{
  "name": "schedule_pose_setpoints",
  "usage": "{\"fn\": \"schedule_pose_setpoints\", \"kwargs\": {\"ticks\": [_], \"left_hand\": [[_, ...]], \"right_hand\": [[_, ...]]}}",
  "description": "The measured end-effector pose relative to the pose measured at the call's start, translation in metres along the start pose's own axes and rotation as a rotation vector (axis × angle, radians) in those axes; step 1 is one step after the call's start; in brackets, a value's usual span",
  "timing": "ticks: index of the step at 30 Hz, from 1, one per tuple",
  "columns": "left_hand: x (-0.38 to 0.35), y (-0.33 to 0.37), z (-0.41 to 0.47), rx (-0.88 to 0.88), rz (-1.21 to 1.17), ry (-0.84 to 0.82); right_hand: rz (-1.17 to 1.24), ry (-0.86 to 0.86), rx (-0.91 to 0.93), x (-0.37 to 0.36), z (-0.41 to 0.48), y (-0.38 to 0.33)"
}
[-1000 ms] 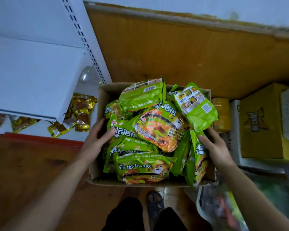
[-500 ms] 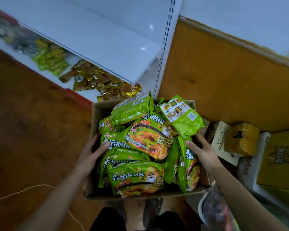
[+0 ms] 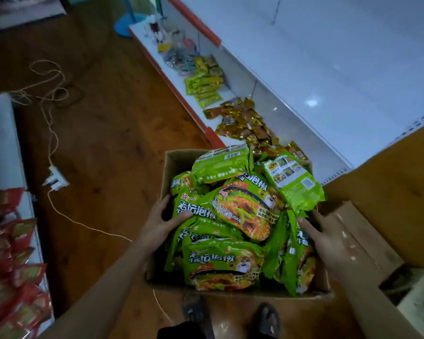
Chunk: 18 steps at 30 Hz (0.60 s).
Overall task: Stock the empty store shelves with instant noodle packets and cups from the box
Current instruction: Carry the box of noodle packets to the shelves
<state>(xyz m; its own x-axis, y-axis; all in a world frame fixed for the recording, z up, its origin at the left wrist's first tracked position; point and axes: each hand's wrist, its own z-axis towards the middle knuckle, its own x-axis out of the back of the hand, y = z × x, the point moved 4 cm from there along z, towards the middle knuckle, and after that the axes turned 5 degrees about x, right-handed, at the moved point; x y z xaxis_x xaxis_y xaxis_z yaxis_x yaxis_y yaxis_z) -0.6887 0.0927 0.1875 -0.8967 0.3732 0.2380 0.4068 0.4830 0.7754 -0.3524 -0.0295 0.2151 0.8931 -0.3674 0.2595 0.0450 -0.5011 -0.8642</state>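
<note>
Floor (image 3: 108, 148) left of box (image 3: 179, 160); shelf (image 3: 328, 69) beyond.

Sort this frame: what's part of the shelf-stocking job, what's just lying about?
Job: cardboard box; green noodle packets; empty white shelf; left hand and right hand, at the box's sides.
Lying about: power strip on the floor; gold packets; red packets at left.

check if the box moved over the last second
Yes. The box has shifted left past the shelf upright, away from the orange board, and is now by the gold packets.
</note>
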Motion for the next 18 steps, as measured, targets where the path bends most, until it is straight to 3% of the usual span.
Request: {"fn": "schedule_pose_setpoints", "kwargs": {"ticks": [11,18], "left_hand": [[0.165,0.01,0.061,0.036,-0.082,0.154],[0.237,0.036,0.151,0.1,-0.093,0.208]], "right_hand": [[-0.073,-0.198,0.035,-0.168,0.091,-0.091],[-0.054,-0.273,0.104,-0.251,0.185,-0.159]]}}
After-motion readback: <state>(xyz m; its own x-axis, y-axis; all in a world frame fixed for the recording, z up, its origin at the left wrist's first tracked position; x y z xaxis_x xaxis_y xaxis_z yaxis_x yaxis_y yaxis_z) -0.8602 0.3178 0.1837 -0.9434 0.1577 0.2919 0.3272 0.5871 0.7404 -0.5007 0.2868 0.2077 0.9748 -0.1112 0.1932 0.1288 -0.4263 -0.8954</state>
